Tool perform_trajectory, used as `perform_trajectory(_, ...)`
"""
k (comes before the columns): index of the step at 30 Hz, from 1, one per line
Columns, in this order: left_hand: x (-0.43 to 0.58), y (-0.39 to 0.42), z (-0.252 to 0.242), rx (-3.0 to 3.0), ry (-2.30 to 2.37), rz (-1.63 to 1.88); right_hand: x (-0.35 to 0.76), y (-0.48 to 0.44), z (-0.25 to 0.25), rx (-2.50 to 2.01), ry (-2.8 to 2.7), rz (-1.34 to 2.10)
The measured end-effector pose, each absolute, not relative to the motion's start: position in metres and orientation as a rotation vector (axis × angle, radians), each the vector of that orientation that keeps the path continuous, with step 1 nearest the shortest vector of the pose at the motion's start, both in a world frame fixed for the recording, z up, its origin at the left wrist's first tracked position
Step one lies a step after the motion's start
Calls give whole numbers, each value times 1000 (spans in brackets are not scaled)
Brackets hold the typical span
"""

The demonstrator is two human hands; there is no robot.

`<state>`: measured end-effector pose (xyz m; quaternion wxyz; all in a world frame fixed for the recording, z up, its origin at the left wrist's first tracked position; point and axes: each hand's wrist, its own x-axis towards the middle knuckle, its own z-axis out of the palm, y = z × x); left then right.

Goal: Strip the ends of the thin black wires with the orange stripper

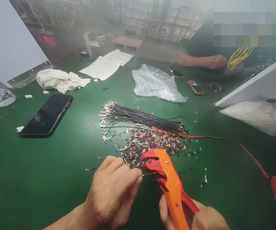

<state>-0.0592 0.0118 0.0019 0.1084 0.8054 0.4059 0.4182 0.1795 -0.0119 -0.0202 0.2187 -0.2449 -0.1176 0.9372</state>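
My left hand [114, 188] pinches a thin dark wire [148, 174] between thumb and forefinger. The wire's free end reaches the jaws of an orange and red wire stripper [171, 175]. My right hand [200, 215] is closed round the tool's handles at the bottom of the view. Just beyond the tool lies a heap of short wire scraps [157, 142], black with bare copper ends. Behind the heap is a bundle of long black wires [138, 116], with silvery terminals at the left and copper ends at the right.
A phone [48, 115] lies at the left, near a crumpled cloth [61, 80] and paper sheets [101, 67]. A plastic bag [155, 83] is behind the bundle. A red strip [195, 136] runs rightward. Across the table, another person's hand [215, 61] is beside yellow wires [240, 57].
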Motion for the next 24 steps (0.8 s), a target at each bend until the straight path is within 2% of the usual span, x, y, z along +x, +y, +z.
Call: perform_trajectory(24, -35, -1, -5, 2325, 1133, 1025, 172, -17, -18, -563, -199, 2619)
